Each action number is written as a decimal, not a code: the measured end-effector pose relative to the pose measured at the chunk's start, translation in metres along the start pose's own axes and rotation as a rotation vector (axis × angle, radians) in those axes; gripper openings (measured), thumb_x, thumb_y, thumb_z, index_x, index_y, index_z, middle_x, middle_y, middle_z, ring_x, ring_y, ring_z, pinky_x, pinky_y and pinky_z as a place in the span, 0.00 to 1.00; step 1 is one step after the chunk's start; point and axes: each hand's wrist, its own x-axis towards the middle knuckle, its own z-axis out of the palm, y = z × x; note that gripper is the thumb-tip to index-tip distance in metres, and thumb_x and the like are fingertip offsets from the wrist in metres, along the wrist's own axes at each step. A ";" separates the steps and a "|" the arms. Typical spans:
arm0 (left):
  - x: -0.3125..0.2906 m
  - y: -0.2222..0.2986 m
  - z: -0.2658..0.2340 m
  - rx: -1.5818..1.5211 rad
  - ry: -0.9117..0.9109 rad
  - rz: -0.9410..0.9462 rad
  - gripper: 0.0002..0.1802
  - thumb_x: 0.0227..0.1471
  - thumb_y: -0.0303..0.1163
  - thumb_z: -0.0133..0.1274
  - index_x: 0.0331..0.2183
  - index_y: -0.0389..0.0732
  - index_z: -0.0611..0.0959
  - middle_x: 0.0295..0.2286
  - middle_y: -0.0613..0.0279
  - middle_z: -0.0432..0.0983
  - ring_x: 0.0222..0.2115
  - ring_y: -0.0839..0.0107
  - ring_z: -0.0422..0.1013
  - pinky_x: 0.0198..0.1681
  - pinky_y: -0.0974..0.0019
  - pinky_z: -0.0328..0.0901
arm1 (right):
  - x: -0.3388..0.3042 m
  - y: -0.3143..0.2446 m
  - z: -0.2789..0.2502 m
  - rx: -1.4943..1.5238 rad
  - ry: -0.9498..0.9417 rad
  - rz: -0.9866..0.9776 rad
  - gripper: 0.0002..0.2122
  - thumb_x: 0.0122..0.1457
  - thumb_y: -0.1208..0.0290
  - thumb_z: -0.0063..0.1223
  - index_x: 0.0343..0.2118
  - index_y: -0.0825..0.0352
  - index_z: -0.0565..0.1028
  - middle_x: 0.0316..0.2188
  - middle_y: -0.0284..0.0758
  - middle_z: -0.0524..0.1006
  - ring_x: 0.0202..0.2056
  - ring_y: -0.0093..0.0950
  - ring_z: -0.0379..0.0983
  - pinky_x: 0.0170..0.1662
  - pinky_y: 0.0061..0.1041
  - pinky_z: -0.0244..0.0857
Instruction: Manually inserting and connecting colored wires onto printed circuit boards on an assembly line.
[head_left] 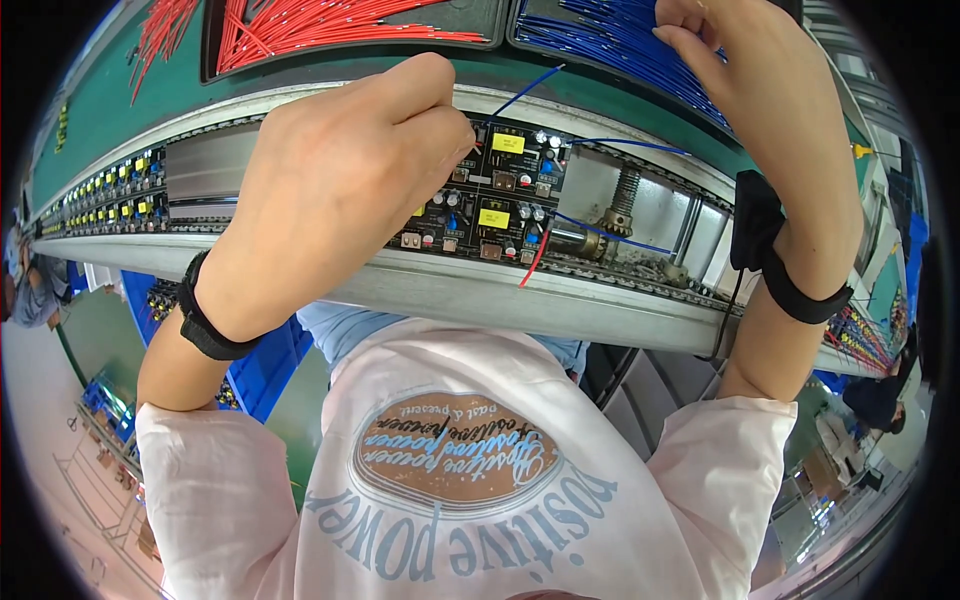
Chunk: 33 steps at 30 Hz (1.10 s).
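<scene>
My left hand is closed, thumb and index finger pinched at the left edge of a black circuit board with a yellow block part. What it pinches, if anything, is hidden by the fingers. Blue wires stick out from this board. Just nearer lies a second circuit board, with a red wire and another blue wire at its right end. My right hand is over a tray of loose blue wires, fingers curled in; whatever is between the fingertips cannot be made out.
A black tray of red wires stands at the far side, beside the blue wires. The boards sit in a metal conveyor rail, with further boards in two rows at left. Right of them shows a threaded shaft. Blue bins are below.
</scene>
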 end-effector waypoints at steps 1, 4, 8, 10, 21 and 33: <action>0.000 0.000 0.000 0.006 0.000 -0.001 0.06 0.48 0.24 0.66 0.31 0.38 0.85 0.27 0.62 0.70 0.25 0.62 0.72 0.27 0.62 0.67 | -0.001 0.001 0.000 -0.012 0.018 -0.016 0.03 0.55 0.76 0.60 0.29 0.70 0.78 0.29 0.40 0.78 0.32 0.40 0.77 0.39 0.34 0.71; -0.001 0.000 0.001 0.009 0.005 0.007 0.07 0.47 0.24 0.66 0.31 0.38 0.85 0.27 0.63 0.70 0.25 0.62 0.72 0.27 0.61 0.67 | -0.002 0.002 0.000 -0.024 0.045 -0.030 0.03 0.54 0.76 0.59 0.28 0.69 0.79 0.28 0.40 0.78 0.32 0.40 0.77 0.39 0.34 0.71; 0.001 0.002 -0.001 0.013 -0.005 0.040 0.08 0.46 0.25 0.66 0.32 0.39 0.85 0.28 0.63 0.70 0.25 0.62 0.72 0.26 0.61 0.67 | 0.000 -0.005 -0.007 -0.015 0.015 0.045 0.02 0.54 0.77 0.58 0.27 0.69 0.78 0.27 0.40 0.79 0.33 0.40 0.77 0.38 0.34 0.71; 0.003 0.004 -0.002 0.017 -0.012 0.053 0.08 0.46 0.26 0.66 0.32 0.40 0.85 0.28 0.63 0.70 0.25 0.62 0.72 0.26 0.61 0.67 | 0.003 -0.013 -0.013 0.004 -0.083 0.195 0.02 0.54 0.77 0.58 0.27 0.69 0.78 0.27 0.41 0.78 0.32 0.40 0.77 0.38 0.34 0.71; 0.012 -0.017 -0.025 -0.211 0.039 -0.118 0.06 0.57 0.21 0.59 0.39 0.36 0.85 0.33 0.66 0.81 0.31 0.75 0.76 0.32 0.68 0.68 | -0.005 -0.003 0.003 -0.030 0.281 -0.134 0.03 0.54 0.77 0.59 0.30 0.69 0.77 0.26 0.40 0.77 0.31 0.40 0.77 0.37 0.36 0.70; 0.053 -0.049 -0.016 -0.045 0.127 -0.100 0.07 0.48 0.24 0.66 0.31 0.34 0.85 0.29 0.55 0.78 0.30 0.56 0.75 0.35 0.61 0.70 | -0.035 -0.042 -0.010 0.096 0.313 -0.256 0.05 0.48 0.75 0.59 0.28 0.68 0.76 0.32 0.37 0.77 0.38 0.37 0.75 0.43 0.36 0.68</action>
